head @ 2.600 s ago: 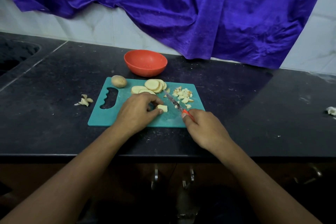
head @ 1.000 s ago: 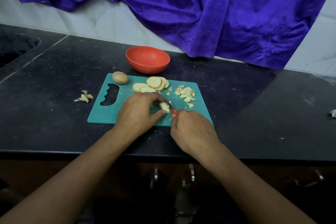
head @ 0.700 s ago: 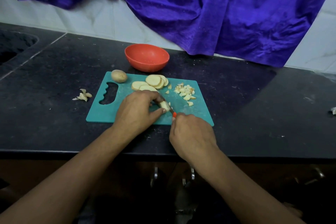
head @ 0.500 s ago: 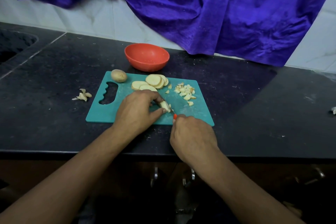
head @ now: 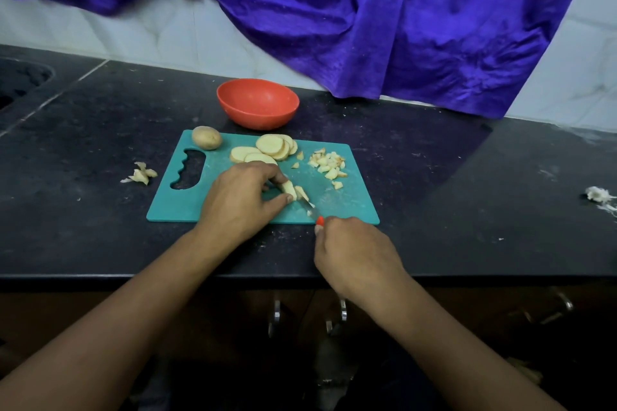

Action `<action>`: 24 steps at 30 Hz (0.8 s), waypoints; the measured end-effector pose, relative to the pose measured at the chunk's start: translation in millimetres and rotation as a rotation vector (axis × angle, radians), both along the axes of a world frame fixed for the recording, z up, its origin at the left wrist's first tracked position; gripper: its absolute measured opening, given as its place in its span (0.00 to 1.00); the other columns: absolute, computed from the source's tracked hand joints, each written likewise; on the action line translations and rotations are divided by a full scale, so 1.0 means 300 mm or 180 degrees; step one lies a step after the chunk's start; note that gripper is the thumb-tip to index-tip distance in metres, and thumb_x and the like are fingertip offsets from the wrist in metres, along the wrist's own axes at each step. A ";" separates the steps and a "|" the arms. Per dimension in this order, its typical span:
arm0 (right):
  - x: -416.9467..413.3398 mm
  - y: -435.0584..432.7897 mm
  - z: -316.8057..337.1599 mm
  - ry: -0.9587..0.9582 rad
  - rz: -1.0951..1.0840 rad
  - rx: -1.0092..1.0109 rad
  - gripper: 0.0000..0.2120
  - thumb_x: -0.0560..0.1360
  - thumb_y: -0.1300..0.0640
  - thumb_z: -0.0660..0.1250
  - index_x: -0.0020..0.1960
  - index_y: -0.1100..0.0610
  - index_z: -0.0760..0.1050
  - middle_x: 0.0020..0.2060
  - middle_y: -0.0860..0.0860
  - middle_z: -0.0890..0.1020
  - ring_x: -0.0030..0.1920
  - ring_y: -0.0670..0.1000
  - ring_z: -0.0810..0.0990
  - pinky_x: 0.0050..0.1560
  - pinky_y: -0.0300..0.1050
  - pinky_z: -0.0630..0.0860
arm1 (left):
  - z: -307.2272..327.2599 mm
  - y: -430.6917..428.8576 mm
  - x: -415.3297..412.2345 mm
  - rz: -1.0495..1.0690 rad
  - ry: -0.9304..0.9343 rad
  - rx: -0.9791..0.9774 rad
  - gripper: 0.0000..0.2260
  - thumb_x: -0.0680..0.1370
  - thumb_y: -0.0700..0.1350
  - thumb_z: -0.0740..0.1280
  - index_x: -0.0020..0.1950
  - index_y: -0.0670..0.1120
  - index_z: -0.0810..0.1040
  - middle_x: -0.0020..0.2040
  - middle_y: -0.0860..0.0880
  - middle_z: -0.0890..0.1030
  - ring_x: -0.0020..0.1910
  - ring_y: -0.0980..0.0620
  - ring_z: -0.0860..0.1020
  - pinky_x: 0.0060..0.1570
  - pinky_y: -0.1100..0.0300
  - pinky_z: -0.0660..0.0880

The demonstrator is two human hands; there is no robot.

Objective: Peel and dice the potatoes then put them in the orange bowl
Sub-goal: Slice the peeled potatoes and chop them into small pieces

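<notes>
Fingers of the left hand [head: 240,200] pinch a potato piece [head: 289,189] in the middle of the green board [head: 347,203] (slices [head: 270,145] and small cubes [head: 329,165] lie higher up), the right hand [head: 354,253] is curled round a knife [head: 309,206], and the orange bowl [head: 260,117] sits just above.

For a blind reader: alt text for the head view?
A left hand pins a potato strip on a teal cutting board while the right hand cuts it with an orange-handled knife. Slices, dice and one whole potato share the board; an orange bowl stands behind.
</notes>
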State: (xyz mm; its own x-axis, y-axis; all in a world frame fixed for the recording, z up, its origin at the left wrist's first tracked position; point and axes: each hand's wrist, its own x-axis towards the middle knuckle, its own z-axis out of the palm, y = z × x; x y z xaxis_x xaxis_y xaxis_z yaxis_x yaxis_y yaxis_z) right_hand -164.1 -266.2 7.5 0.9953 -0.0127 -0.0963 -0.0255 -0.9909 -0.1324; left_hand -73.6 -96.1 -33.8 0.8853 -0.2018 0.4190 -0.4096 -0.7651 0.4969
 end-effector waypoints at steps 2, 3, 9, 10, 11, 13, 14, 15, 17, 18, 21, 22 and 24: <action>0.025 -0.018 0.009 0.0161 -0.0158 0.0337 0.16 0.86 0.45 0.53 0.47 0.51 0.73 0.40 0.48 0.76 0.38 0.48 0.75 0.35 0.47 0.67 | 0.001 0.001 -0.002 0.0018 -0.0001 -0.0002 0.09 0.73 0.55 0.76 0.51 0.55 0.84 0.45 0.59 0.81 0.46 0.57 0.78 0.46 0.54 0.77; 0.039 -0.028 0.013 0.0171 -0.0206 0.0429 0.17 0.86 0.44 0.53 0.46 0.51 0.73 0.40 0.49 0.77 0.39 0.48 0.76 0.36 0.47 0.68 | 0.003 0.000 -0.004 0.0019 -0.0003 -0.0015 0.09 0.73 0.55 0.76 0.51 0.55 0.84 0.45 0.59 0.82 0.46 0.57 0.78 0.47 0.54 0.77; 0.067 -0.027 0.042 -0.0011 -0.0215 0.0533 0.17 0.85 0.44 0.54 0.48 0.51 0.75 0.40 0.48 0.78 0.41 0.49 0.78 0.37 0.47 0.70 | 0.007 0.001 -0.009 0.0052 0.0012 -0.0053 0.11 0.73 0.55 0.76 0.53 0.55 0.84 0.47 0.59 0.83 0.45 0.59 0.78 0.48 0.55 0.78; 0.064 -0.017 0.044 -0.0044 -0.0184 0.0474 0.17 0.85 0.44 0.53 0.48 0.51 0.75 0.40 0.48 0.78 0.41 0.49 0.78 0.37 0.47 0.70 | 0.007 0.000 -0.011 0.0068 0.0021 -0.0052 0.11 0.73 0.55 0.76 0.53 0.55 0.84 0.47 0.58 0.83 0.46 0.59 0.78 0.48 0.54 0.78; 0.061 -0.006 0.044 -0.0088 -0.0148 0.0418 0.17 0.86 0.44 0.53 0.49 0.51 0.75 0.40 0.48 0.77 0.41 0.49 0.77 0.37 0.47 0.69 | 0.008 0.000 -0.012 0.0083 0.0024 -0.0056 0.11 0.73 0.55 0.76 0.53 0.55 0.84 0.47 0.58 0.83 0.46 0.58 0.79 0.47 0.54 0.78; 0.053 0.011 0.044 -0.0158 -0.0096 0.0332 0.17 0.86 0.45 0.53 0.50 0.52 0.75 0.40 0.48 0.76 0.40 0.48 0.76 0.35 0.46 0.68 | 0.008 -0.002 -0.014 0.0103 0.0034 -0.0073 0.11 0.73 0.55 0.77 0.53 0.55 0.83 0.46 0.58 0.82 0.46 0.58 0.79 0.47 0.54 0.78; 0.049 0.018 0.045 -0.0180 -0.0080 0.0305 0.17 0.86 0.45 0.52 0.50 0.52 0.75 0.40 0.48 0.76 0.39 0.47 0.76 0.34 0.46 0.67 | 0.008 -0.002 -0.014 0.0110 0.0040 -0.0071 0.11 0.73 0.55 0.77 0.53 0.56 0.83 0.46 0.58 0.82 0.46 0.58 0.79 0.47 0.54 0.78; 0.047 0.024 0.046 -0.0198 -0.0064 0.0287 0.17 0.86 0.45 0.52 0.51 0.52 0.75 0.40 0.48 0.76 0.39 0.47 0.75 0.33 0.45 0.66 | 0.007 -0.002 -0.014 0.0117 0.0044 -0.0065 0.11 0.73 0.55 0.77 0.53 0.56 0.83 0.46 0.58 0.82 0.46 0.58 0.79 0.47 0.53 0.78; 0.046 0.034 0.050 -0.0204 -0.0035 0.0262 0.16 0.86 0.45 0.52 0.50 0.52 0.74 0.40 0.48 0.75 0.39 0.46 0.74 0.33 0.44 0.65 | 0.006 -0.001 -0.014 0.0115 0.0050 -0.0063 0.10 0.73 0.56 0.77 0.52 0.56 0.83 0.46 0.58 0.82 0.46 0.58 0.79 0.47 0.54 0.78; 0.046 0.038 0.051 -0.0198 -0.0023 0.0243 0.16 0.86 0.45 0.52 0.51 0.52 0.74 0.40 0.48 0.75 0.39 0.46 0.74 0.33 0.44 0.64 | 0.006 0.000 -0.013 0.0105 0.0044 -0.0070 0.10 0.73 0.55 0.77 0.52 0.56 0.83 0.46 0.58 0.82 0.46 0.58 0.79 0.47 0.54 0.78; 0.050 0.047 0.047 -0.0160 0.0009 0.0162 0.17 0.86 0.45 0.53 0.54 0.53 0.76 0.40 0.48 0.76 0.40 0.47 0.75 0.35 0.46 0.65 | 0.005 -0.001 -0.012 0.0064 -0.0008 -0.0098 0.10 0.73 0.54 0.77 0.51 0.53 0.84 0.46 0.59 0.81 0.46 0.59 0.78 0.46 0.57 0.76; 0.051 0.049 0.046 -0.0135 0.0005 0.0146 0.17 0.86 0.45 0.53 0.54 0.53 0.76 0.40 0.49 0.76 0.40 0.48 0.75 0.35 0.46 0.66 | 0.005 -0.002 -0.012 0.0057 -0.0029 -0.0094 0.09 0.73 0.54 0.77 0.51 0.53 0.84 0.46 0.59 0.81 0.45 0.59 0.77 0.46 0.58 0.75; 0.054 0.054 0.044 -0.0116 0.0004 0.0099 0.16 0.86 0.45 0.53 0.55 0.53 0.76 0.41 0.49 0.77 0.41 0.49 0.77 0.37 0.46 0.68 | 0.004 -0.001 -0.011 0.0050 -0.0070 -0.0079 0.09 0.74 0.53 0.77 0.51 0.53 0.84 0.46 0.59 0.81 0.45 0.60 0.76 0.46 0.59 0.75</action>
